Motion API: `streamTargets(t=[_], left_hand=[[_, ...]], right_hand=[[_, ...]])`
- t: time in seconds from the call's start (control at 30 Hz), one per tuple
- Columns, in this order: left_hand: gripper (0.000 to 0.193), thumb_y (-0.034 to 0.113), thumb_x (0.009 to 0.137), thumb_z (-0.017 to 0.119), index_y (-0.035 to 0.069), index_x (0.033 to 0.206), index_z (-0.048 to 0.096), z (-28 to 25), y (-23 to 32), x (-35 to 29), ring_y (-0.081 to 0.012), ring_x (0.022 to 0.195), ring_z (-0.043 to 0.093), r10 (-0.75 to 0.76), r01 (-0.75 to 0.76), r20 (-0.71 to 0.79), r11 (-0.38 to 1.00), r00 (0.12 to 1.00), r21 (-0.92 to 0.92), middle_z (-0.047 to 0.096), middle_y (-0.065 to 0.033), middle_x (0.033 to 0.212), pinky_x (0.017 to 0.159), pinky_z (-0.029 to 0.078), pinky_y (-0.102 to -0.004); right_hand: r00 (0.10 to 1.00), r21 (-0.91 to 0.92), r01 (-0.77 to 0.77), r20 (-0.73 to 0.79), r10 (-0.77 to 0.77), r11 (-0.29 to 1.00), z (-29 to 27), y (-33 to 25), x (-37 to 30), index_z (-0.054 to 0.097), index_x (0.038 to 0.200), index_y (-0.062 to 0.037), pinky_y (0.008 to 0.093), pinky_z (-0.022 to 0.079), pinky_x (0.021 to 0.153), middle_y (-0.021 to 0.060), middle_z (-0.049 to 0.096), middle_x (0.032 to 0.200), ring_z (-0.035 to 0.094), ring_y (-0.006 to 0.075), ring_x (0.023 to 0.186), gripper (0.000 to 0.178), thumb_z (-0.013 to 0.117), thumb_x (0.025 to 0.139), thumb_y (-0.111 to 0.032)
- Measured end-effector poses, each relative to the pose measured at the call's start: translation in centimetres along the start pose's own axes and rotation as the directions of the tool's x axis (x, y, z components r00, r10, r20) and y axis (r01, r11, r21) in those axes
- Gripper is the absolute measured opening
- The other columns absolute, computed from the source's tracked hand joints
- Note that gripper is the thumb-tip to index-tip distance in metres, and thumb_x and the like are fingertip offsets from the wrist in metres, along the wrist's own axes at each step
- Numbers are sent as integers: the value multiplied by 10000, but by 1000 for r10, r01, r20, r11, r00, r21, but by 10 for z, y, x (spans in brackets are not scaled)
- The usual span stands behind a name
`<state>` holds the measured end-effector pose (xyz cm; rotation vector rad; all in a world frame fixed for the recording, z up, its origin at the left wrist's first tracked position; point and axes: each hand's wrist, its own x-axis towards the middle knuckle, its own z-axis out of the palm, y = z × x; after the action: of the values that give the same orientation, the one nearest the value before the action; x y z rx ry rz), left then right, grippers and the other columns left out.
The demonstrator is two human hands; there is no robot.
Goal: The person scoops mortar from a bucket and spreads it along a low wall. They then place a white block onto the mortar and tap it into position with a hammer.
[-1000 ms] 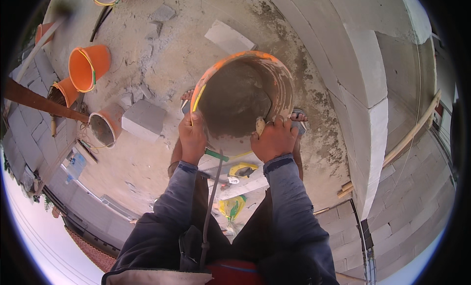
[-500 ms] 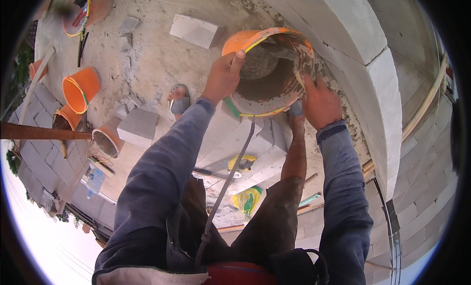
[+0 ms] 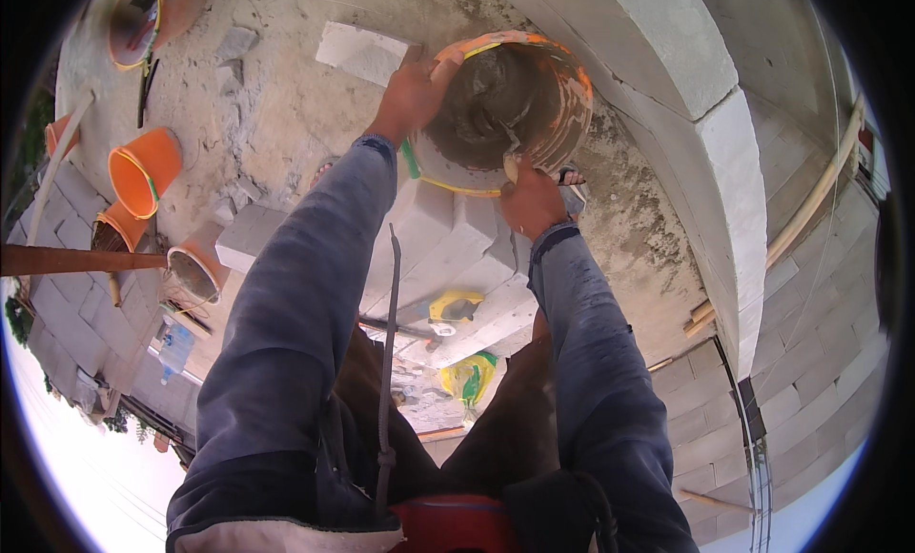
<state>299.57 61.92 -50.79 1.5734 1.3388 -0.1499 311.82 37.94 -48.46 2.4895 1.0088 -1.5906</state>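
An orange bucket (image 3: 575, 115) with a mortar-smeared inside stands in front of me, its mouth facing up at me. Wet grey mortar (image 3: 491, 88) lies in it. My left hand (image 3: 412, 94) is closed on the bucket's left rim, thumb over the edge. Over the near rim, my right hand (image 3: 534, 201) grips a trowel (image 3: 512, 162) by its light handle. The trowel points into the bucket; its blade shows only in part against the mortar.
A pale block wall (image 3: 734, 172) curves along the right. One loose block (image 3: 360, 53) lies beyond my left hand, with more blocks (image 3: 419, 229) nearer me. Orange buckets (image 3: 145, 172) stand at left. A yellow-handled tool (image 3: 456, 306) and a yellow-green bag (image 3: 467, 377) lie below.
My right hand has moved with the trowel from the bucket's right side to its near rim. The bucket appears farther up and left, and more of the mortar shows.
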Motion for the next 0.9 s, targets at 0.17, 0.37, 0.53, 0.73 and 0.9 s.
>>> streamTargets(t=[0.17, 0.37, 0.53, 0.73, 0.9], left_hand=[[738, 671, 1039, 553, -31, 1048, 780, 3, -1, -15, -433, 909, 720, 42, -42, -3, 998, 999, -48, 722, -289, 875, 855, 550, -475], [750, 664, 1044, 545, -51, 1023, 771, 10, 10, -14, -453, 923, 725, -37, 37, 6, 999, 999, 33, 724, -302, 886, 843, 554, -495], [757, 662, 1047, 542, -61, 1027, 769, 12, 7, -24, -436, 862, 727, -34, 34, -27, 999, 999, 3, 726, -283, 846, 814, 559, -490], [732, 658, 1049, 559, -41, 1083, 772, 15, 12, -36, -342, 742, 702, -51, 50, -15, 998, 999, -23, 685, -227, 744, 745, 545, -442], [717, 638, 1060, 564, -50, 1078, 767, 30, 30, -36, -289, 694, 689, 62, -61, -29, 998, 998, 35, 662, -217, 700, 717, 539, -429]], right_hand=[[962, -127, 151, -208, -175, 980, -68, -34, 17, 525, 1515, -90, 569, 591, 911, 292, 689, 1184, 722, 492, 1049, 595, 659, 947, -208], [954, -293, 182, -179, -240, 939, -13, -26, 20, 541, 1520, -99, 508, 621, 864, 271, 680, 1230, 759, 438, 1000, 563, 622, 965, -159], [951, -458, 282, 18, -308, 843, -20, -11, -13, 583, 1463, -86, 486, 624, 860, 243, 710, 1187, 770, 409, 993, 487, 567, 977, -109], [961, -498, 239, -1, -276, 833, -92, -3, -3, 629, 1408, -86, 494, 616, 876, 231, 745, 1103, 771, 386, 985, 459, 587, 953, -126], [977, -497, 212, 76, -201, 841, -72, 6, 33, 660, 1359, -38, 500, 622, 834, 222, 763, 1008, 769, 380, 943, 439, 597, 936, -141]])
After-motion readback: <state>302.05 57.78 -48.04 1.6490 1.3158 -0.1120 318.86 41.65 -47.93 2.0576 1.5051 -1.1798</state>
